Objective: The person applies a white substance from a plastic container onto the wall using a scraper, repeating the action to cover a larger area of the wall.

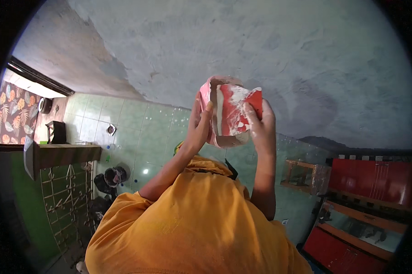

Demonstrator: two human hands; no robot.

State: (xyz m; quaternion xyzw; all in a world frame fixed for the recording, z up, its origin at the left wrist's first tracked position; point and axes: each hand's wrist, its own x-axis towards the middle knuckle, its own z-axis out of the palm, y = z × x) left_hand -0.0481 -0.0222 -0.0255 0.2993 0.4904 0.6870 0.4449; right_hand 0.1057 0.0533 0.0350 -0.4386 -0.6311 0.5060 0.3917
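A pink tub [206, 91] with a pale, paste-coated inside is held up in front of the wall. My left hand [200, 125] is closed round its left side, thumb over the rim. In my right hand [262, 130] is a flat red scraper [225, 109], pinched at its right edge between thumb and fingers. White paste is smeared across the scraper's face. The scraper lies over the tub's opening and hides most of the inside. A strip of white paste shows along the scraper's left edge.
A grey-green plastered wall [183, 45] with darker patches rises ahead. Pale green floor tiles [142, 125] carry white spots. At right stand a small wooden stool-like frame [302, 176] and a red cabinet [375, 180]. At left are a metal grille [67, 198], black bags [106, 180] and a doorway.
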